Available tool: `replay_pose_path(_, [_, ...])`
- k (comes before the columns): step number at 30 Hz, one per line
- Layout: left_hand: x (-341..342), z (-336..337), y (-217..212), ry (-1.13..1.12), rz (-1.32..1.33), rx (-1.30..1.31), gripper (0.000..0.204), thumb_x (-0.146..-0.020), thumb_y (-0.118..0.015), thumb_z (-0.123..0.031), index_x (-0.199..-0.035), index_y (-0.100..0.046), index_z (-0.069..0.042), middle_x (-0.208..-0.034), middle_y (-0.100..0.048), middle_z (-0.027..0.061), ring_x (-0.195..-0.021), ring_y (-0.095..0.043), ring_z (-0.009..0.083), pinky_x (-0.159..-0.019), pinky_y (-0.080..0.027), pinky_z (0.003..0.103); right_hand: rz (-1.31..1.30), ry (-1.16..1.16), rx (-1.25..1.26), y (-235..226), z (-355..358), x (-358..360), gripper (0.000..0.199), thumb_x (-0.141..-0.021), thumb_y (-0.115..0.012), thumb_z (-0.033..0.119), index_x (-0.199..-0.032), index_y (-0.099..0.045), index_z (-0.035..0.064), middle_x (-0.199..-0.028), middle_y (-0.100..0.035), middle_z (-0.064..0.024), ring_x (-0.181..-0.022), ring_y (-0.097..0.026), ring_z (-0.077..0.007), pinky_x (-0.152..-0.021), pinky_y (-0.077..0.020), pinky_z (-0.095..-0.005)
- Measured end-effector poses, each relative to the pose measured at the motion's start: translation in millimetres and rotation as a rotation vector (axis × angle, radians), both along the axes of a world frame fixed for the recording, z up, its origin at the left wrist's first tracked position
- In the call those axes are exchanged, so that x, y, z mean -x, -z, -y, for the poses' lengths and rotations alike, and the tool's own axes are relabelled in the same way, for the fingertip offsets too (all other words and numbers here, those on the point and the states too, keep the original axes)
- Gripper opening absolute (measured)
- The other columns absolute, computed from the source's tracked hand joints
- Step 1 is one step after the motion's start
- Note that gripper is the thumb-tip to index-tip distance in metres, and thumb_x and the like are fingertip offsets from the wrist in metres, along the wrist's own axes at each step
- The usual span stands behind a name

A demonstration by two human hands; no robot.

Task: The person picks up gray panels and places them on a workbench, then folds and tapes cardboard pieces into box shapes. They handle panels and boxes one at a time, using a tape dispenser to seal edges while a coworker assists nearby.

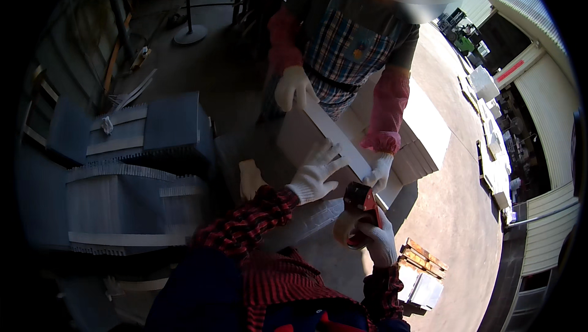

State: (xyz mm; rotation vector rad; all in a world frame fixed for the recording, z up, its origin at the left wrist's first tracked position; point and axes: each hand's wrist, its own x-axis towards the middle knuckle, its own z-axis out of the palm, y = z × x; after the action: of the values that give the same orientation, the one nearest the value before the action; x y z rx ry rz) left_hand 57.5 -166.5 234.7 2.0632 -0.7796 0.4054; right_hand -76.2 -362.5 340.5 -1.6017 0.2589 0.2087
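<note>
My left hand (315, 173), in a white knit glove, has its fingers spread against the side of a pale carton (335, 131). My right hand (381, 241), gloved too, grips a red and black tape dispenser (360, 197) with a roll of tape on it, right by the carton's near corner. Across from me a co-worker's gloved hand (295, 89) holds the far end of the carton. The co-worker's other hand (380, 171) presses near the close end, just beyond the dispenser.
Stacked flat cartons (422, 136) stand right of the co-worker. Grey panels with ridged edges (122, 203) are piled at my left. A pale glove-like shape (250, 179) lies left of my hand. Wooden pallets (424, 258) sit on the sunlit floor at right.
</note>
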Motion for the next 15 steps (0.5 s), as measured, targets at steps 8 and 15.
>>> replay_pose_path(8, [17.1,-49.0,-35.6,0.126,-0.974,0.795,0.054,-0.102,-0.053,-0.055,-0.104,-0.071,-0.004,-0.104,-0.071,0.0076,-0.099,-0.066,0.0146,-0.091,-0.05,0.03,0.441,-0.059,0.347,-50.8,-16.7,-68.2,0.053,-0.079,-0.067,0.009,-0.131,-0.063,0.0043,-0.124,-0.064,-0.0103,-0.116,-0.061,-0.0226,-0.102,-0.0453,-0.0337])
replay_pose_path(15, [24.2,-42.3,-84.9,0.25,-1.167,1.063,0.063,-0.104,-0.042,-0.059,-0.113,-0.067,-0.003,-0.104,-0.071,0.0082,-0.103,-0.067,0.0169,-0.102,-0.047,0.035,0.746,-0.163,0.635,-55.6,-10.8,-76.7,0.052,-0.077,-0.067,-0.001,-0.128,-0.064,0.0043,-0.12,-0.061,-0.0146,-0.115,-0.061,-0.0307,-0.1,-0.0478,-0.0377])
